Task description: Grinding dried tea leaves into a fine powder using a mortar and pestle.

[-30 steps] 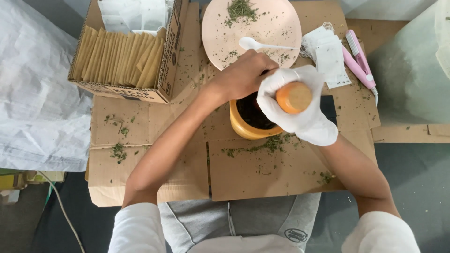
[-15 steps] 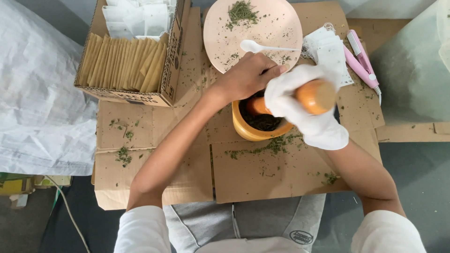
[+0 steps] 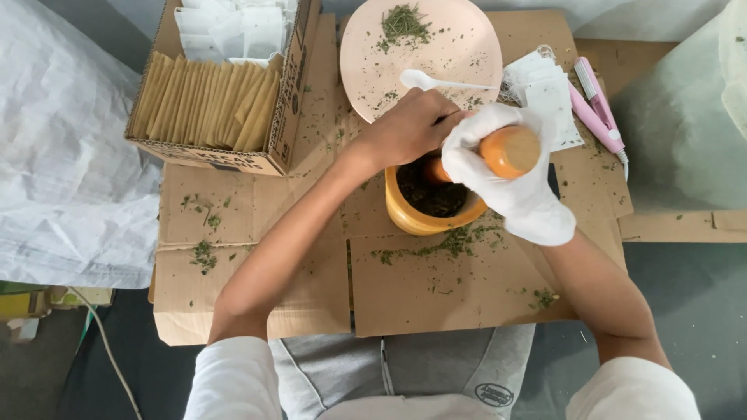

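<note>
A yellow-orange mortar (image 3: pixel 414 219) holding dark crushed herbs stands on flattened cardboard (image 3: pixel 436 284). My left hand (image 3: pixel 408 128) is bare and rests on the mortar's far rim, steadying it. My right hand (image 3: pixel 517 183) wears a white glove and grips an orange wooden pestle (image 3: pixel 510 152), whose lower end dips into the mortar. Loose green herb bits (image 3: pixel 455 243) lie scattered on the cardboard in front of the mortar.
A pale pink plate (image 3: pixel 443 62) with a small herb pile and a white spoon (image 3: pixel 424 79) lies behind the mortar. A cardboard box (image 3: pixel 272 159) of brown and white sachets stands at back left. White sachets (image 3: pixel 545 89) and a pink tool (image 3: pixel 595 105) lie at right.
The gloved right hand has swung the pestle's top to the right and slightly back. The left hand stays on the mortar's rim.
</note>
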